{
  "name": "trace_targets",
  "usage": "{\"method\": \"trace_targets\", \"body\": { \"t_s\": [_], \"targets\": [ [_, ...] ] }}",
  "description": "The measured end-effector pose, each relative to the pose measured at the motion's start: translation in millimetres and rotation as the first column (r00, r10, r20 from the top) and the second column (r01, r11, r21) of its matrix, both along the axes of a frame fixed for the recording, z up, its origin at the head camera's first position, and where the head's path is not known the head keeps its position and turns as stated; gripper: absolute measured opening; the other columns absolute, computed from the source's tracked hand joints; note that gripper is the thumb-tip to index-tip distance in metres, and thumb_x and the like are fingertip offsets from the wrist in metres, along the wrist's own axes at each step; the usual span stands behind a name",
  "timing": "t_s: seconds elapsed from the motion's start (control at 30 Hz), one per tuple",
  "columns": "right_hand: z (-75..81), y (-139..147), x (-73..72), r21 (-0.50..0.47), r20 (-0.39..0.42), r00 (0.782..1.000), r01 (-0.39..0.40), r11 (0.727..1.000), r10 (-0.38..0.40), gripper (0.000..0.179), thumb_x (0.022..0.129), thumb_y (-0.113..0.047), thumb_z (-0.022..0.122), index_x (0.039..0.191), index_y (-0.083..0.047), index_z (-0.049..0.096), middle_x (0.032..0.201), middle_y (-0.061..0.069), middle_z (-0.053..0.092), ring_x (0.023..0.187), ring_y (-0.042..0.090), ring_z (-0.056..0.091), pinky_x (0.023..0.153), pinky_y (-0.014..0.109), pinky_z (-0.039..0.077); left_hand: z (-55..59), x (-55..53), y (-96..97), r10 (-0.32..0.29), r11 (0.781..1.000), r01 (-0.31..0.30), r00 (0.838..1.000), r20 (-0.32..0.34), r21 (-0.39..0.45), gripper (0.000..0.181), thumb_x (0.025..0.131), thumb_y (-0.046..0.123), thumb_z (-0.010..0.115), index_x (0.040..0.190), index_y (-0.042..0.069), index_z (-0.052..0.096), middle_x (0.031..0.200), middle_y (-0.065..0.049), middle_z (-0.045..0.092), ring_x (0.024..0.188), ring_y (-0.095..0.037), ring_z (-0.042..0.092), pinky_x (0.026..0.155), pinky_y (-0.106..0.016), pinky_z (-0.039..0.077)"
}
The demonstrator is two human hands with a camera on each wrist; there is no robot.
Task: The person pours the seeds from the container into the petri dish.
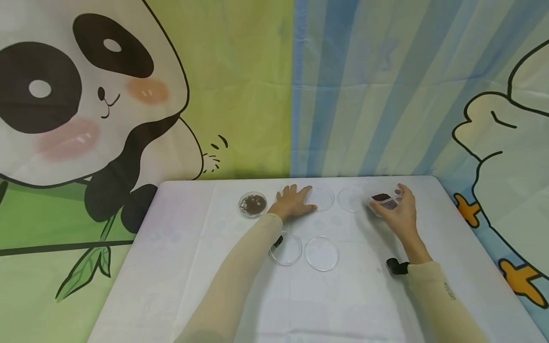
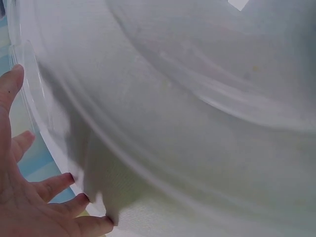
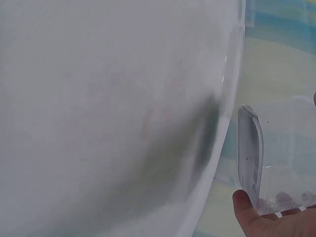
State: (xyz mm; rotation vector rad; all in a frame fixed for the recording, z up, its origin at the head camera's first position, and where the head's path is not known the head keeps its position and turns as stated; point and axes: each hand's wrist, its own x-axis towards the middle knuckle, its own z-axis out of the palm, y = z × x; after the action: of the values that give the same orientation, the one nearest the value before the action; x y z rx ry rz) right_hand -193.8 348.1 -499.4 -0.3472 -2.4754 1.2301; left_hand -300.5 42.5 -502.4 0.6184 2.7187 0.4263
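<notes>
My left hand lies low over the table with its fingers spread. Its thumb and forefinger reach the near side of a clear round dish, and in the left wrist view other fingertips meet the white surface. My right hand grips a clear plastic container, raised above the table, with dark brown crumbly material inside. In the right wrist view the container sits between thumb and fingers, and its contents are hard to see. Just left of it is another clear dish.
A round dish of brown crumbs stands left of my left hand. Two clear dishes, one partly beneath my left forearm and one beside it, lie nearer on the white table. A printed curtain hangs behind.
</notes>
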Motion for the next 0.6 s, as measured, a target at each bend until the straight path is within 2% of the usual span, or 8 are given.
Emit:
{"method": "trace_targets", "body": {
  "t_s": [0.13,0.33,0.47,0.6],
  "targets": [
    [2.2,-7.3,-6.0,0.077,-0.031,0.997,-0.071,0.994,0.074,0.100,0.082,-0.025,0.084,0.155,0.001,0.022,0.143,0.032,0.036,0.129,0.049,0.037,0.102,0.064,0.033,0.4,0.4,0.9,0.004,1.000,-0.004,1.000,0.013,0.004,0.074,0.095,0.064,0.054,0.159,0.035,0.027,0.157,-0.016,0.028,0.146,-0.040,0.018,0.113,-0.066,0.016],
    [5.3,-18.6,-16.4,0.186,-0.056,0.984,-0.158,0.970,0.171,0.100,0.079,-0.016,0.086,0.153,0.006,0.024,0.141,0.035,0.037,0.130,0.051,0.036,0.103,0.065,0.032,-0.5,0.0,0.2,0.003,1.000,-0.003,1.000,0.009,0.006,0.074,0.095,0.064,0.053,0.159,0.035,0.027,0.158,-0.017,0.028,0.146,-0.041,0.018,0.113,-0.066,0.016],
    [7.2,-25.9,-22.7,0.251,-0.045,0.971,-0.216,0.944,0.234,0.100,0.077,-0.015,0.086,0.153,0.006,0.023,0.142,0.035,0.037,0.129,0.052,0.034,0.103,0.065,0.031,-1.0,0.6,-0.1,0.002,1.000,-0.002,1.000,0.001,0.005,0.075,0.095,0.064,0.053,0.159,0.035,0.027,0.158,-0.017,0.028,0.146,-0.041,0.019,0.113,-0.066,0.017],
    [7.6,-31.6,-28.0,0.326,-0.022,0.956,-0.270,0.906,0.293,0.099,0.077,-0.015,0.087,0.151,0.008,0.025,0.141,0.037,0.036,0.129,0.055,0.033,0.102,0.066,0.031,-1.4,0.6,-0.3,0.003,1.000,-0.003,1.000,0.001,0.002,0.075,0.094,0.065,0.053,0.158,0.037,0.027,0.158,-0.016,0.028,0.147,-0.040,0.018,0.113,-0.066,0.016]
  ]
}}
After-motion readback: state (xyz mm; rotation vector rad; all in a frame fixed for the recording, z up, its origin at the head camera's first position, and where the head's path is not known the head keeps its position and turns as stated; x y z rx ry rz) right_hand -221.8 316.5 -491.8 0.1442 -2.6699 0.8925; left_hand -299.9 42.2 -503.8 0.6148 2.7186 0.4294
